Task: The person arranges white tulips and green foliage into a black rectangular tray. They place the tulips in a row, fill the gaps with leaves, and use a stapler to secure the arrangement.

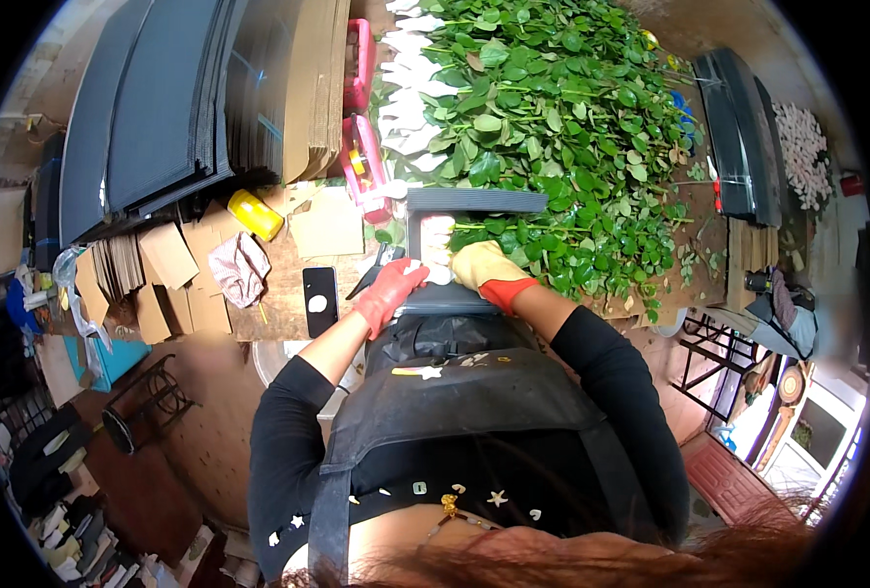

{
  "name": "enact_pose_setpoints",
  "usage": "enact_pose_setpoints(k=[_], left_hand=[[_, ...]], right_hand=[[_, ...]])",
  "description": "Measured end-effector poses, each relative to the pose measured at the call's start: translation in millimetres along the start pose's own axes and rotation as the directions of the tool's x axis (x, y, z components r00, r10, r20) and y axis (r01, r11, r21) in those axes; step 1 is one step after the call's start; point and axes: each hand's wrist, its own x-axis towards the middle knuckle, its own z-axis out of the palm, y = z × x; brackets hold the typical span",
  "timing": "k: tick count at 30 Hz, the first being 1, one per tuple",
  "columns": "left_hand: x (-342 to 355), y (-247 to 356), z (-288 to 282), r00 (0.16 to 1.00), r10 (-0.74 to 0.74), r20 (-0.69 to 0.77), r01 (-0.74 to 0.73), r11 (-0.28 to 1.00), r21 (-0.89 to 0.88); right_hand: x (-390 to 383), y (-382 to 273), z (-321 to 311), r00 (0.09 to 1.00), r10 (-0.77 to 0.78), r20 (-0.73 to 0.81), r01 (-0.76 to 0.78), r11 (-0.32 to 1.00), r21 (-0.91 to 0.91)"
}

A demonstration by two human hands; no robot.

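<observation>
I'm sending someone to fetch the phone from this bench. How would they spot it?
Start at the wooden workbench with the big heap of green leafy stems. Near its front edge, just beside the red-gloved left hand, lies the phone: a flat black rectangle, unlike the brown cardboard pieces around it.

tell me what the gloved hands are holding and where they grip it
Both the left hand and right hand close on the pale flower heads of a stem bunch, at the head end; exact grip unclear.

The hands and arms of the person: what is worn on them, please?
The left hand wears a red glove. The right hand wears a yellow glove with a red cuff. Both arms are in long black sleeves, pushed up so the forearms show bare. A dark apron covers the front.
</observation>
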Motion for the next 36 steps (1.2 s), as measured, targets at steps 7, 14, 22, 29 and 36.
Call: enact_pose_setpoints(k=[7, 14, 22, 29, 36], left_hand=[[-13, -32, 2, 0.914, -0.048, -0.402, -0.164, 0.865, -0.475], [-148, -6, -96, 0.966, -0.137, -0.217, 0.252, 0.332, 0.909], [-75, 53, -39, 0.936, 0.345, 0.063, -0.311, 0.730, 0.608], [43, -2, -10, 0.783, 0.617, 0.080, -0.404, 0.408, 0.819], [38, 0, -10, 0.860, 0.502, 0.087, -0.318, 0.396, 0.861]], right_hand=[[18, 14, 24, 1.000, 0.008, -0.008, -0.008, 1.000, -0.001], [19, -7, 16, 0.996, -0.012, 0.088, 0.030, 0.978, -0.206], [-15, -22, -16, 0.997, -0.062, -0.053, 0.057, 0.994, -0.093], [-37, -20, -50, 0.984, 0.139, 0.112, -0.153, 0.981, 0.119], [-31, 25, -30, 0.958, -0.079, -0.277, 0.091, 0.995, 0.030]])
